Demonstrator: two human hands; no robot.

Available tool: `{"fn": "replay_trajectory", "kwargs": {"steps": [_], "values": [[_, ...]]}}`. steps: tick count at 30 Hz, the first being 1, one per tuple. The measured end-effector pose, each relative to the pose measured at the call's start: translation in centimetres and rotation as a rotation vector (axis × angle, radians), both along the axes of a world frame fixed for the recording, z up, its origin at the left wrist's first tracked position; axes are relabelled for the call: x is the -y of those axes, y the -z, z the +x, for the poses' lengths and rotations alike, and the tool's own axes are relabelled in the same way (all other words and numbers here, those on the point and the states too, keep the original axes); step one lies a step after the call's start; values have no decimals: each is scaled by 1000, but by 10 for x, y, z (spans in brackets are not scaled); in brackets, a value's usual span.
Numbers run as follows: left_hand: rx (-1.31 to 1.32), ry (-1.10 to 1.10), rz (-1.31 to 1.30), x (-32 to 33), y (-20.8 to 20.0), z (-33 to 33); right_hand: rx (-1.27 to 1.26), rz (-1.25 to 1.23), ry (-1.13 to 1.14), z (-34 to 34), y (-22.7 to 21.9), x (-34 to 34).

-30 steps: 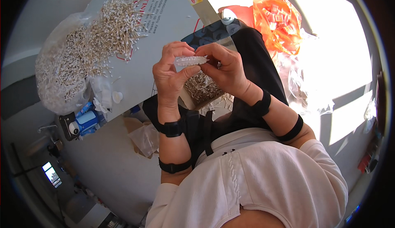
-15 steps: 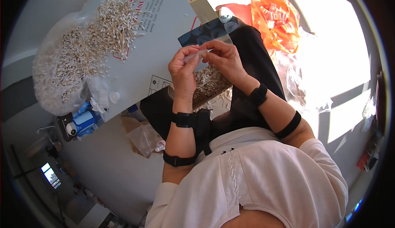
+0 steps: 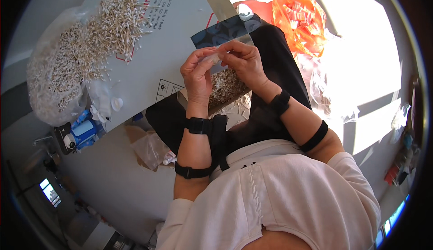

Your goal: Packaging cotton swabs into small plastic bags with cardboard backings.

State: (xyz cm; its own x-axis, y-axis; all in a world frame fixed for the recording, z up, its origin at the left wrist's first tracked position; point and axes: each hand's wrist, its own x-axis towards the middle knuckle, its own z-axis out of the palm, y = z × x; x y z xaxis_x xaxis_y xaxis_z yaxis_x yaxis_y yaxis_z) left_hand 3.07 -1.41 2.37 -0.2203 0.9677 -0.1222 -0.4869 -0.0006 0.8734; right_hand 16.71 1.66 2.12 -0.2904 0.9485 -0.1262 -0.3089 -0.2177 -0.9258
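Over my lap, my left hand [image 3: 197, 75] and my right hand [image 3: 246, 65] meet with their fingers pinched on a small clear plastic bag [image 3: 210, 60]. The left fingers hold its left side, while the right thumb and fingertips are at its right end. What is inside the bag is too small to make out. Just below the hands stands a box of cotton swabs [image 3: 227, 87], partly hidden by my wrists. A large heap of cotton swabs [image 3: 112, 26] spreads across the table to the left.
The heap spills from a big clear bag [image 3: 38, 87] on the grey table [image 3: 149, 76]. A dark patterned sheet [image 3: 223, 31] lies at its right edge. An orange bag [image 3: 295, 35] of small packs is at the right. A blue-and-white object [image 3: 83, 132] sits at the table's near left corner.
Both hands stay pinched on the small bag, which now sits more bunched between the fingers. The table and swab heap appear slightly farther left as the view shifts.
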Motion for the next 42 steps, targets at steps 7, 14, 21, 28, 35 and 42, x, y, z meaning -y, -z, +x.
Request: {"fn": "replay_trajectory", "kwargs": {"steps": [7, 14, 21, 28, 35, 42], "values": [[-313, 17, 55, 4, -5, -19, -34, -70, -35, 7, -1, -5], [-487, 27, -28, 4, -13, -30, 17, -66, -73, 8, -2, -9], [-243, 90, -238, -5, -21, -33, 6, -249, -125, 12, -2, -14], [-251, 136, -342, -9, -26, -36, -60, -312, -140, 14, -2, -13], [-333, 177, -332, -10, -27, -39, -76, -303, -135, 13, -1, -13], [-368, 200, -299, -11, -32, -33, -95, -311, -113, 15, -1, -13]]}}
